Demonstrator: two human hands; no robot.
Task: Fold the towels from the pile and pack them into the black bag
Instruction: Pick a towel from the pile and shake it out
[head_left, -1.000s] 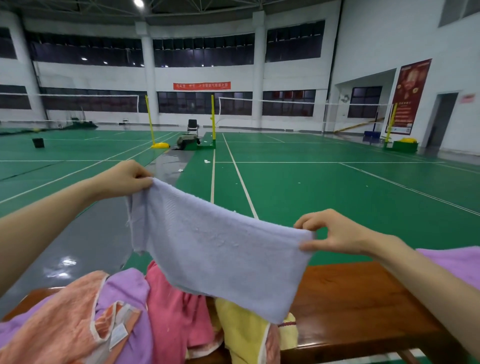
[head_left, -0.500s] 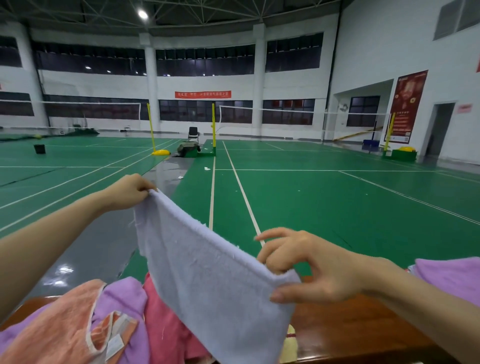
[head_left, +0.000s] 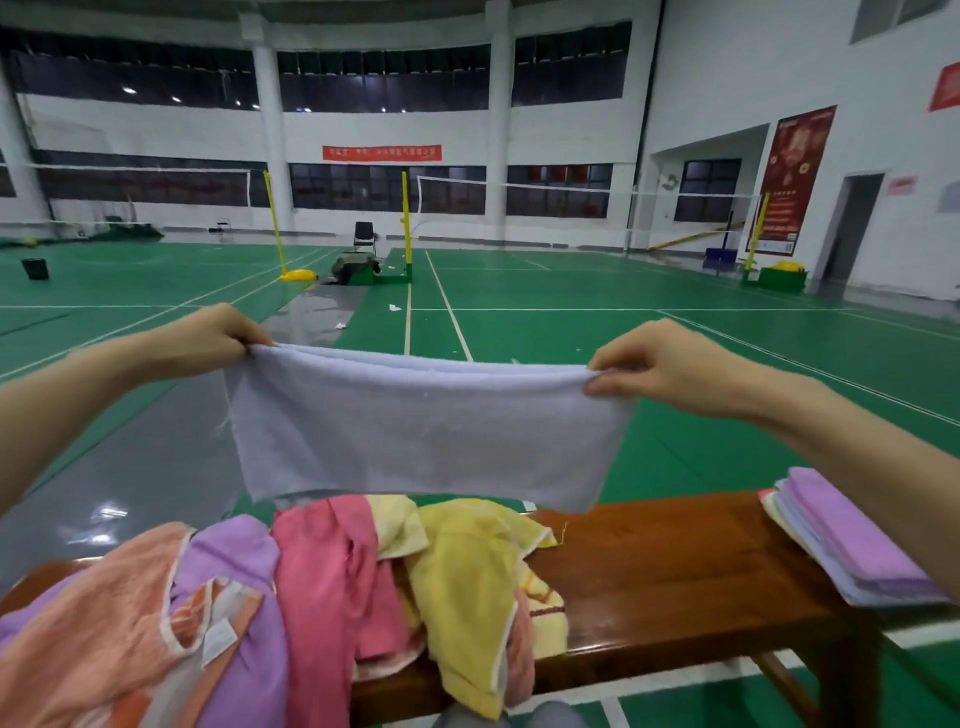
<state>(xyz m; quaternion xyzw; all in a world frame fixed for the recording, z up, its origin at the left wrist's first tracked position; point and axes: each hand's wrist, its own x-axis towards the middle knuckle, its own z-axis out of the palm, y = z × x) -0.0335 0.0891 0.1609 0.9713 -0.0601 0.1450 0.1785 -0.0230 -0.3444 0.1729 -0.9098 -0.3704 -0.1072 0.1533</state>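
A pale lavender towel (head_left: 421, 436) hangs folded in half lengthwise, stretched level in the air above the bench. My left hand (head_left: 208, 340) pinches its upper left corner and my right hand (head_left: 660, 371) pinches its upper right corner. Below it a loose pile of towels (head_left: 322, 597) in peach, purple, pink and yellow covers the left part of the wooden bench (head_left: 665, 582). A stack of folded towels (head_left: 847, 545), purple on top, lies at the bench's right end. No black bag is in view.
The bench stands on a green badminton court with white lines. Yellow net posts (head_left: 407, 218), a chair (head_left: 364, 236) and a small black bin (head_left: 35, 268) stand far behind. Bare bench wood shows between the pile and the folded stack.
My right hand moved out to the right and up, pulling the towel taut and level. The towel now hangs doubled over, shorter than before. The view tilted down, showing more of the bench.
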